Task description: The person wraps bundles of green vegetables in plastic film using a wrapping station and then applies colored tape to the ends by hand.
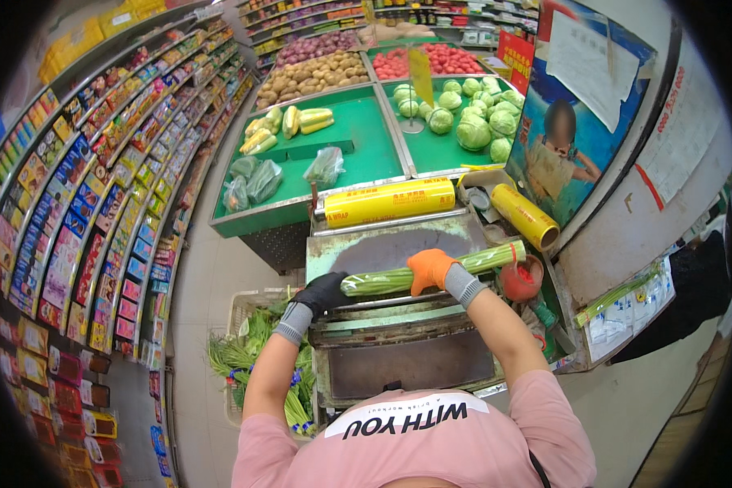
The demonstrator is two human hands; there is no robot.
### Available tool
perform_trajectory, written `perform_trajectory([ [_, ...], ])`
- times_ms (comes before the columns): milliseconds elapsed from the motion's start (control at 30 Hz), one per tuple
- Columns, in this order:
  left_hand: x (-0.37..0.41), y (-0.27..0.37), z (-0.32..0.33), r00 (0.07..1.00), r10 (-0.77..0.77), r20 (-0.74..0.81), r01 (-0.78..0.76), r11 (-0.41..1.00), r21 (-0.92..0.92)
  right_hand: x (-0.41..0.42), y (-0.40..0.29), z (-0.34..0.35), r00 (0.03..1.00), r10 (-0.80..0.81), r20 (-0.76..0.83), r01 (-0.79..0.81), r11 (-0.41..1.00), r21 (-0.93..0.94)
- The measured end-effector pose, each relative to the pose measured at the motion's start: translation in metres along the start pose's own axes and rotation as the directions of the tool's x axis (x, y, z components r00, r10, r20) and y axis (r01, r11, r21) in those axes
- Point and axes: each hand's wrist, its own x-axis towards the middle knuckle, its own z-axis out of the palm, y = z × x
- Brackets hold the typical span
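A long bundle of green vegetable stalks [378, 282] lies level in front of me, above the cling-film wrapping machine [317, 253]. Shiny clear film covers its left end, and a red band circles it near the right end. My right hand [432, 271], in an orange glove with a grey cuff, grips the bundle around its middle. The black-gloved left hand [323, 294] holds the left end; its fingertips are partly hidden. Just beyond, a yellow roll of cling film [390, 203] rests across the back of the machine.
A second film roll [524, 216] and a red container [522, 279] stand at the right. A crate [235, 402] of leafy greens sits on the floor at left. Ahead is a green produce stand [372, 134] with corn and cabbages. Stocked shelves [116, 201] line the left aisle.
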Motion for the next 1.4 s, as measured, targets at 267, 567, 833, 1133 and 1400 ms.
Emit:
perform_trajectory([
  [267,0.0,-0.004,0.004,0.993,0.118,-0.01,-0.114,0.977,0.179,-0.022,-0.002,0.028,0.916,-0.112,-0.385,0.11,0.994,-0.027],
  [567,-0.115,0.063,0.092,0.992,0.095,-0.082,-0.07,0.963,0.262,-0.147,-0.055,0.092,0.971,-0.038,-0.235,0.042,0.999,0.012],
  [833,-0.139,0.138,0.075,0.998,-0.049,-0.046,0.063,0.917,0.393,-0.155,-0.059,0.106,0.972,-0.093,0.215,0.024,0.953,0.302],
  [1133,-0.084,0.172,0.154,0.95,0.31,-0.05,-0.301,0.944,0.133,-0.162,-0.058,0.121,0.994,-0.097,0.056,0.077,0.955,0.288],
  [1400,-0.132,0.065,0.105,0.965,-0.135,-0.226,0.052,0.939,-0.341,-0.199,-0.097,0.119,0.995,0.044,-0.091,-0.028,0.985,0.167],
])
